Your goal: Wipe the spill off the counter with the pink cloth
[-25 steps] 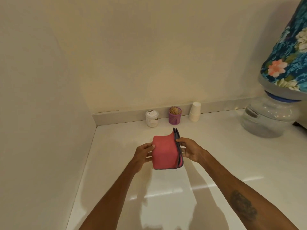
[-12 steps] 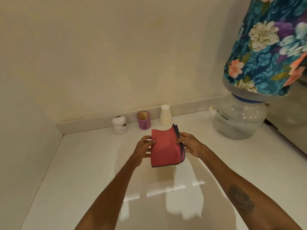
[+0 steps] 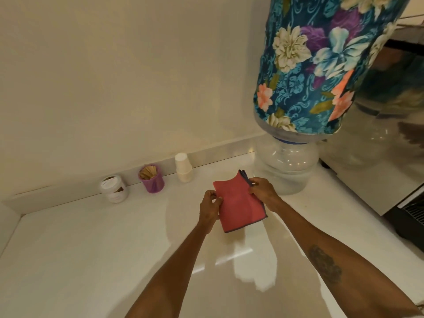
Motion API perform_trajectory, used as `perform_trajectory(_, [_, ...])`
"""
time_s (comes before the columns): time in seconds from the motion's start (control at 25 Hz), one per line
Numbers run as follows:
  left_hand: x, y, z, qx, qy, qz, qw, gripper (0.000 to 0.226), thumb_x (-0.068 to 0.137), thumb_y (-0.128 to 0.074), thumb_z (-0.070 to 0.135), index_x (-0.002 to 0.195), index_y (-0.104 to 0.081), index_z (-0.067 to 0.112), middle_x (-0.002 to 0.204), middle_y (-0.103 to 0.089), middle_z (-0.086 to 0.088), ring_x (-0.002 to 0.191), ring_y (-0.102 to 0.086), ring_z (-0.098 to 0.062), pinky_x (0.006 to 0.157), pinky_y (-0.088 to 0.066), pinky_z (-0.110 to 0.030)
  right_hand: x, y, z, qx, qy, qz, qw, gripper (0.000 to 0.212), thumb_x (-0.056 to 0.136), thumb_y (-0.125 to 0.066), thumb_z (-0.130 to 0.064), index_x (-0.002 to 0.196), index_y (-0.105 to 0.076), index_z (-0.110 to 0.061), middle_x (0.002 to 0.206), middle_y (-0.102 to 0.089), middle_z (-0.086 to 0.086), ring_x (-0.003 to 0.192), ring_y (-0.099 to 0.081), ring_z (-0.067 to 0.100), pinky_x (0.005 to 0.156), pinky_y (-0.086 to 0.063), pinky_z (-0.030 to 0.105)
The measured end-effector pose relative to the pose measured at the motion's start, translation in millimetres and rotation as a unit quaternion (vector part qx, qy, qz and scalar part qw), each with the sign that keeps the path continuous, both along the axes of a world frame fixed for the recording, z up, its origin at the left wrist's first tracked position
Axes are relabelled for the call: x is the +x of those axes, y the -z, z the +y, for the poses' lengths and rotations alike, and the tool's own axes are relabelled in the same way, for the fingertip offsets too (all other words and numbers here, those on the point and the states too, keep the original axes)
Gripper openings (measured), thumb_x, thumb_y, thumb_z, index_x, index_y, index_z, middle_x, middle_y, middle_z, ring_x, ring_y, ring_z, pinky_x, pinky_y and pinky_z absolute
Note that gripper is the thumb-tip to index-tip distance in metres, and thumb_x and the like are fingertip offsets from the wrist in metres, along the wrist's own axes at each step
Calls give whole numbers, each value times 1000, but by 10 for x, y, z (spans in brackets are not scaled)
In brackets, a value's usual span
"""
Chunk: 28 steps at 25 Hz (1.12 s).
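Observation:
A folded pink cloth [image 3: 238, 204] with a dark blue hem hangs above the white counter [image 3: 91, 249], held between both hands. My left hand [image 3: 210, 208] pinches its left edge. My right hand [image 3: 263, 191] grips the stacked edges at its upper right. The cloth does not touch the counter. A wet, glossy patch [image 3: 254, 271] shows on the counter below and in front of the cloth, between my forearms.
Along the back wall stand a white jar [image 3: 114, 188], a purple cup of wooden sticks [image 3: 152, 179] and a stack of white paper cups [image 3: 183, 168]. A water dispenser [image 3: 286, 166] with a floral-covered bottle [image 3: 321, 65] fills the right. A steel appliance [image 3: 378, 168] stands at far right.
The camera view swung to the right, bringing the floral bottle and steel appliance into sight. Both hands keep hold of the cloth, which now tilts with its lower corner toward the right.

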<state>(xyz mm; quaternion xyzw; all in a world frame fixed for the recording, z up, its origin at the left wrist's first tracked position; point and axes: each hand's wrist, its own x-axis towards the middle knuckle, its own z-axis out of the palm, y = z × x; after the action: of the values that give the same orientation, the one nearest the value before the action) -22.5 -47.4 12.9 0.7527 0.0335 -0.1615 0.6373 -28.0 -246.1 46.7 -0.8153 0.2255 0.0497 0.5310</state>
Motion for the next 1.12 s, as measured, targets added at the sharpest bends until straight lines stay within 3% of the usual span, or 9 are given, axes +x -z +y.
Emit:
perform_trajectory(0.12, [81, 106, -330, 61, -9, -28, 998, 25, 97, -52, 21, 119, -50, 10, 126, -61, -8, 106, -63, -36, 89, -54, -58, 115, 137, -186, -82, 13, -3, 997, 25, 94, -56, -10, 113, -71, -15, 104, -73, 11, 93, -69, 32, 78, -55, 37])
perform_trajectory(0.28, [271, 244, -558, 131, -14, -54, 990, 25, 96, -51, 21, 119, -53, 13, 126, -64, -4, 104, -60, -22, 92, -49, -40, 244, 350, -281, -162, 15, -6, 987, 18, 96, -51, -17, 96, -68, -11, 94, -71, 10, 82, -65, 27, 70, -50, 35])
perform_trajectory(0.4, [409, 339, -633, 141, -20, -50, 989, 24, 95, -53, 19, 118, -55, 13, 124, -65, -4, 109, -60, -23, 94, -48, -40, 377, 472, -286, -198, 0, -14, 980, 21, 99, -46, -14, 108, -65, -11, 102, -70, 11, 93, -66, 32, 81, -54, 41])
perform_trajectory(0.6, [509, 463, -659, 201, 6, -38, 979, 27, 95, -51, 21, 120, -56, 11, 122, -66, -5, 112, -61, -28, 96, -48, -41, 451, 645, -180, -244, -4, -23, 970, 33, 103, -43, -14, 135, -53, -13, 122, -64, 11, 113, -61, 35, 98, -48, 45])
perform_trajectory(0.76, [538, 451, -667, 311, 17, -8, 950, 35, 95, -46, 33, 122, -56, 14, 123, -64, -5, 112, -60, -31, 89, -43, -38, 441, 697, -141, -296, -11, -31, 954, 38, 101, -44, -7, 138, -51, -9, 121, -65, 15, 111, -64, 35, 95, -51, 44])
perform_trajectory(0.88, [500, 399, -635, 352, 44, -17, 935, 42, 96, -44, 37, 131, -53, 15, 131, -60, -5, 119, -57, -31, 96, -43, -40, 404, 637, -64, -334, -13, -23, 942, 43, 99, -46, -4, 142, -48, -8, 120, -66, 16, 108, -66, 34, 92, -54, 43])
perform_trajectory(0.96, [447, 340, -549, 368, 69, -35, 927, 45, 99, -44, 38, 136, -48, 14, 135, -56, -6, 123, -55, -31, 99, -43, -42, 335, 587, -13, -339, -24, -10, 940, 36, 98, -46, -5, 133, -53, -5, 118, -67, 15, 106, -65, 31, 91, -54, 41])
perform_trajectory(1.04, [390, 245, -408, 375, 82, -58, 922, 46, 100, -45, 37, 139, -45, 14, 137, -54, -6, 124, -54, -30, 101, -43, -43, 250, 536, 96, -327, -39, 5, 944, 32, 99, -47, -9, 130, -54, -4, 124, -64, 16, 111, -62, 31, 97, -50, 40])
perform_trajectory(1.12, [369, 155, -235, 380, 79, -94, 917, 44, 100, -46, 36, 138, -46, 14, 136, -55, -5, 123, -56, -29, 101, -45, -44, 200, 470, 261, -318, -36, 10, 947, 37, 103, -46, -13, 138, -48, -2, 135, -57, 18, 123, -57, 32, 107, -43, 39])
